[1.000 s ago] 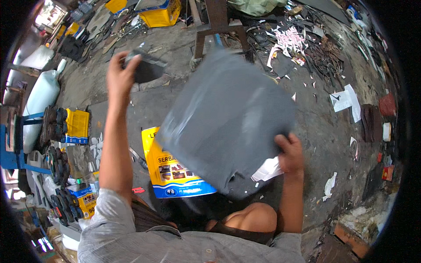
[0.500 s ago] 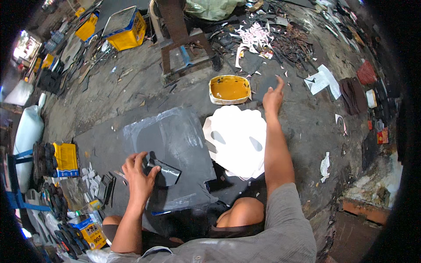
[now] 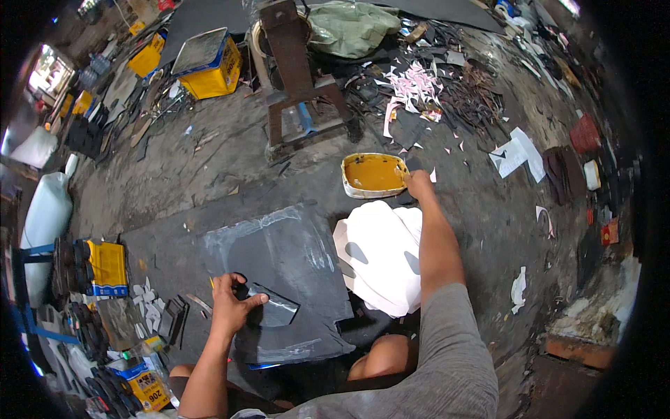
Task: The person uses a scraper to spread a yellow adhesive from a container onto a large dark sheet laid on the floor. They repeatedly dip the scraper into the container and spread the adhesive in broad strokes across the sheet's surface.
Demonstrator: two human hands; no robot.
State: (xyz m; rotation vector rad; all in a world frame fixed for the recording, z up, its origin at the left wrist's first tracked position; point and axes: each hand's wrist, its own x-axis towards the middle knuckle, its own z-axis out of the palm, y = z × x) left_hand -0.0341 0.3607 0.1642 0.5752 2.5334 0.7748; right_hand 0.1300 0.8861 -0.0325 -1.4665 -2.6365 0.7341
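My left hand [image 3: 234,304] is closed on the edge of a small dark piece of sheet [image 3: 279,307] with a shiny face, thumb on top. This lies over a large dark grey sheet [image 3: 296,241] smeared with whitish, glossy streaks. My right hand [image 3: 419,184] is at the right end of an oblong tub of amber, glue-like stuff [image 3: 373,172]. Its fingers are curled at the rim and partly hidden, so what they grip cannot be made out. Below my right hand, beside my forearm, lies a stack of white cut sheets [image 3: 384,258].
A dark metal stand [image 3: 300,112] rises beyond the tub. White and pink scraps [image 3: 415,87] are heaped at the far right. Yellow tubs [image 3: 216,66] stand at the far left; grey offcuts [image 3: 148,302] lie left of the sheet. White papers [image 3: 516,153] lie to the right.
My right hand has drawn back from beyond the tub to its right rim, and its fingers have curled. My left hand keeps its hold on the small dark piece. The view has shifted.
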